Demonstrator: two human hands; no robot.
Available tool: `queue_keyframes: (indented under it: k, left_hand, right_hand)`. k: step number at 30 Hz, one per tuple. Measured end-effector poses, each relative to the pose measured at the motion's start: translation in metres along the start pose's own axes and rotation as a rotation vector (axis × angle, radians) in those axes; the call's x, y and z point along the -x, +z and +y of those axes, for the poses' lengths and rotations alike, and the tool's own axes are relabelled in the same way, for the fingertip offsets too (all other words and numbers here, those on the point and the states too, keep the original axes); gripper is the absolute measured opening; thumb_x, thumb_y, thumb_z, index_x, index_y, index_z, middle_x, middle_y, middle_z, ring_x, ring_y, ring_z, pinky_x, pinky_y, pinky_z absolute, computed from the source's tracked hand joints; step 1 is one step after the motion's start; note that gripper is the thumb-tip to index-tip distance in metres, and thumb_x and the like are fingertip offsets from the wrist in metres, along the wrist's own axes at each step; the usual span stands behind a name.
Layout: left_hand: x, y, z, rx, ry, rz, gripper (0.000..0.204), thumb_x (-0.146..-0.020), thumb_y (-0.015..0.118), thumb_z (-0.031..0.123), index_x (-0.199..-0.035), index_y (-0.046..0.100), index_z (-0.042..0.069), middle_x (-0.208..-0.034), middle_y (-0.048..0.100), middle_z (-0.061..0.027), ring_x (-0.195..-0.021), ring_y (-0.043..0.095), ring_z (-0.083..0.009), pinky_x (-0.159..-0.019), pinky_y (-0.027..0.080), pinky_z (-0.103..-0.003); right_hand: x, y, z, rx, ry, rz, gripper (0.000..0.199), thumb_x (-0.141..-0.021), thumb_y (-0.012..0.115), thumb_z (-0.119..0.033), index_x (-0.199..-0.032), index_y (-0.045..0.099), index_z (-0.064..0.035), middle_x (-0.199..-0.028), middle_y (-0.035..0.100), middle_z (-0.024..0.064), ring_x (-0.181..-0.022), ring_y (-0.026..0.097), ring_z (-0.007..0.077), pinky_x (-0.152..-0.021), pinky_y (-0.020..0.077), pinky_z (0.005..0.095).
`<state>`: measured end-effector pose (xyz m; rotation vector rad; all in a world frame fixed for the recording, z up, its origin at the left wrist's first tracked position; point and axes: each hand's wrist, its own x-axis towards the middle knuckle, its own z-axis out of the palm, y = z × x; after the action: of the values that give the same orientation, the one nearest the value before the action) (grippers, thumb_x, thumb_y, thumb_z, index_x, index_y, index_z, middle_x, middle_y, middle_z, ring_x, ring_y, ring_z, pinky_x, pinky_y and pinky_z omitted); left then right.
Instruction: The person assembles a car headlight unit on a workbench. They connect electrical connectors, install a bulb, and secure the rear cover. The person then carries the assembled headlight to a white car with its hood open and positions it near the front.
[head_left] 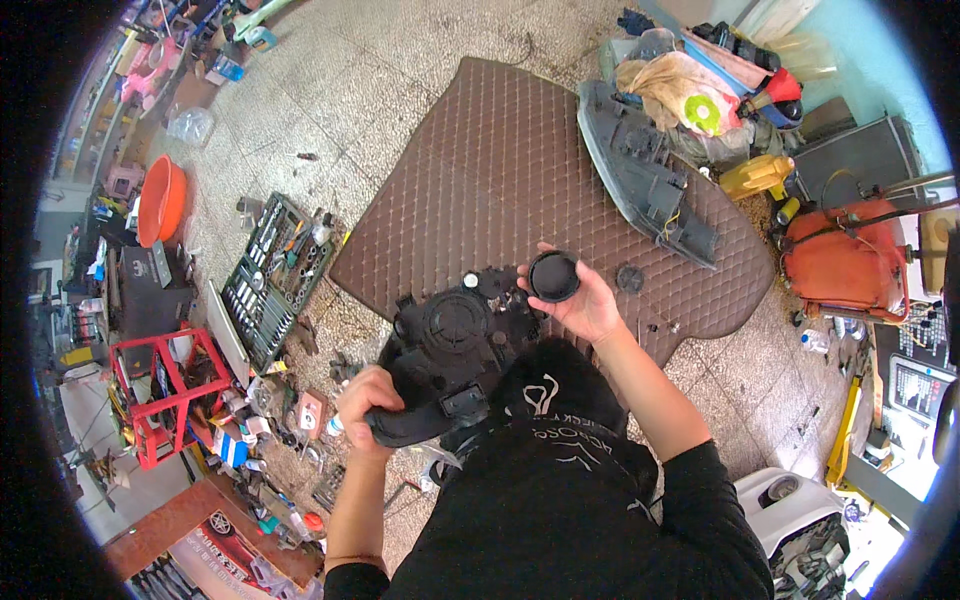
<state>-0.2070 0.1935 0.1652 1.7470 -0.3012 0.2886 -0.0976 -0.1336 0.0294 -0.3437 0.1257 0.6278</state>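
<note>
A black headlight housing (452, 322) rests across my lap, its back with round openings and sockets facing up. My left hand (366, 408) is closed around its lower left end. In my right hand (590, 308) is a round black cap (553, 277), gripped by its rim just right of the housing, apart from it. Both lie over a brown quilted mat (480, 160). To the right, a second headlight (645, 180) lies on the mat with its back upward. A smaller round black piece (629, 278) sits on the mat beside my right hand.
An open tool case (272, 285) with sockets and wrenches lies left of the mat. Beyond it stand a red metal frame (168, 390) and an orange basin (162, 200). A red tank (845, 260) and a cluttered bin (690, 90) stand right. Loose tools litter the lower left floor.
</note>
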Motion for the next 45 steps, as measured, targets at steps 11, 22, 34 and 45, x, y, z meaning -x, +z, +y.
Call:
queue_keyframes:
  k: [11,22,34,45]
  left_hand:
    - [0.000,0.010,0.011,-0.064,-0.012,-0.048,0.068,-0.103,0.036,0.062,-0.068,0.054,0.006,-0.062,0.059,-0.0073,-0.055,0.054,-0.0249,-0.059,0.041,-0.038]
    - [-0.013,0.012,0.015,-0.068,-0.034,-0.062,0.066,-0.103,0.035,0.060,-0.069,0.054,0.007,-0.062,0.059,-0.0077,-0.054,0.054,-0.0252,-0.058,0.041,-0.039]
    - [-0.028,0.017,0.015,-0.069,-0.035,-0.085,0.065,-0.103,0.035,0.059,-0.069,0.054,0.006,-0.061,0.059,-0.0075,-0.054,0.054,-0.0247,-0.058,0.041,-0.038]
    - [-0.030,0.013,0.014,-0.016,-0.162,-0.017,0.069,-0.098,0.047,0.067,-0.065,0.055,0.007,-0.061,0.058,-0.0069,-0.057,0.054,-0.0207,-0.060,0.038,-0.035]
  right_hand:
    - [-0.004,0.028,-0.023,-0.102,0.025,-0.137,0.071,-0.102,0.056,-0.051,-0.158,0.038,-0.0103,-0.147,0.052,0.0290,-0.129,0.059,0.0373,-0.100,0.0558,0.0487]
    - [-0.041,-0.057,-0.018,0.554,-0.060,0.150,0.061,-0.101,0.061,-0.034,-0.154,0.046,-0.0070,-0.145,0.057,0.0164,-0.128,0.060,0.0263,-0.105,0.0503,0.0402]
    - [-0.055,-0.088,0.006,1.570,-0.359,0.534,0.065,-0.081,0.083,-0.027,-0.138,0.057,-0.0093,-0.129,0.059,0.0198,-0.124,0.059,0.0384,-0.107,0.0480,0.0458]
    - [-0.059,-0.073,0.026,1.771,-0.314,0.230,0.074,-0.076,0.086,-0.021,-0.142,0.054,-0.0094,-0.141,0.055,0.0181,-0.134,0.051,0.0397,-0.116,0.0411,0.0469]
